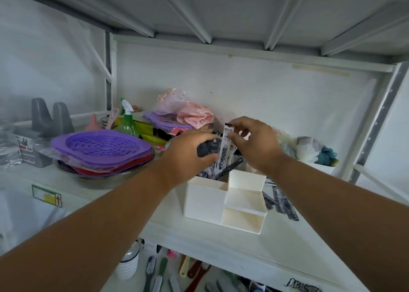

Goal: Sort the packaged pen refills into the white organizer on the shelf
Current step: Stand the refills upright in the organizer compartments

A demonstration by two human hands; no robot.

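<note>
White plastic organizer (207,200) sits on the shelf (276,247), w/ a few open boxes in it; the back-left box has refill packs (209,172) sticking up out of it; the 2 front boxes on the right look bare inside. Both of the person's hands are up over the organizer's back part; left hand (186,156) has its fingers curled tight round a dark bundle (205,150), prob. more packs, can't tell for sure; right hand (256,143) pinches the top of one long white refill pack (225,150) w/ thumb & fingertips; that pack stands nearly upright, its low end down by the back-left box; the 2 hands are very close, maybe touching. More packs (281,200) lie flat on the shelf just right of the organizer. To the left sits a purple basket lid thing (101,148) on a metal bowl (99,176); a green spray bottle (127,123) stands behind it; pink cloth stuff (194,114) is at the back wall.
</note>
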